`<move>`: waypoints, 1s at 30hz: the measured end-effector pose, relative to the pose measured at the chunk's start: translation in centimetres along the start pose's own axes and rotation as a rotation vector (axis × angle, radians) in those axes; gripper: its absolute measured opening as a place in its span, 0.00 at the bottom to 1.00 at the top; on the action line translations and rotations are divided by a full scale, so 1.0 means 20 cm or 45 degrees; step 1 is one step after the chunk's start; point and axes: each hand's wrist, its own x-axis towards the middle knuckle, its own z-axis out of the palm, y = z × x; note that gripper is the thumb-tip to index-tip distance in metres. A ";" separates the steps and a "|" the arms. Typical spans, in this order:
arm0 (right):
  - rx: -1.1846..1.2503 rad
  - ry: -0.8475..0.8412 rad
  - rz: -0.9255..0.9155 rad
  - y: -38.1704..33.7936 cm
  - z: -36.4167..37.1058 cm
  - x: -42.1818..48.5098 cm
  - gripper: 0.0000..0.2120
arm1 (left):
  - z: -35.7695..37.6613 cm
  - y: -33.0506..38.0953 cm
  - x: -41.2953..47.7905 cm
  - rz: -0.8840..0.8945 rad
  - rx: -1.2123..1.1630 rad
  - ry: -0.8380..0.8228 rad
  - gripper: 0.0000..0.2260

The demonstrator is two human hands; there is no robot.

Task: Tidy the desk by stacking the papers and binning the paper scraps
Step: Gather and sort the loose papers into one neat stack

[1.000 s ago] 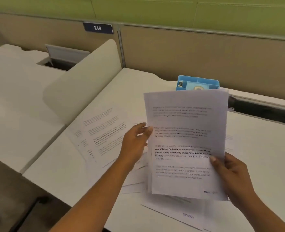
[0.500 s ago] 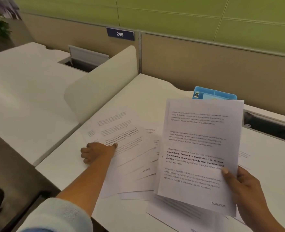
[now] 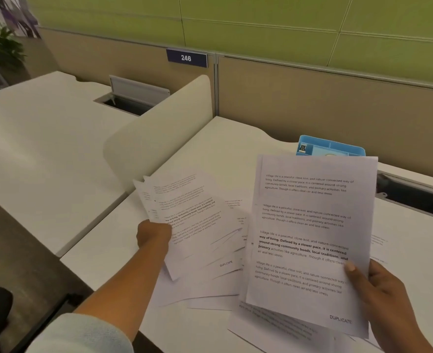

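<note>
Over the desk (image 3: 218, 149), my left grip (image 3: 154, 235) now clutches sheets (image 3: 192, 215) it pressed before — right grip (image 3: 381, 286) pinches the "DUPLICATE" stack (image 3: 309, 238).

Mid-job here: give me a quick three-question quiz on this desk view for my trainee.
1. True or false: the right hand holds a stack of papers.
2. What word is printed at the bottom corner of that stack's top page?
3. The left hand grips: A) loose sheets B) a pen C) nothing?
Key: 1 true; 2 DUPLICATE; 3 A.
</note>
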 end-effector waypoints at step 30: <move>0.314 -0.018 0.094 -0.18 -0.09 -0.06 0.08 | 0.03 0.01 -0.82 0.295 -0.541 -1.092 0.18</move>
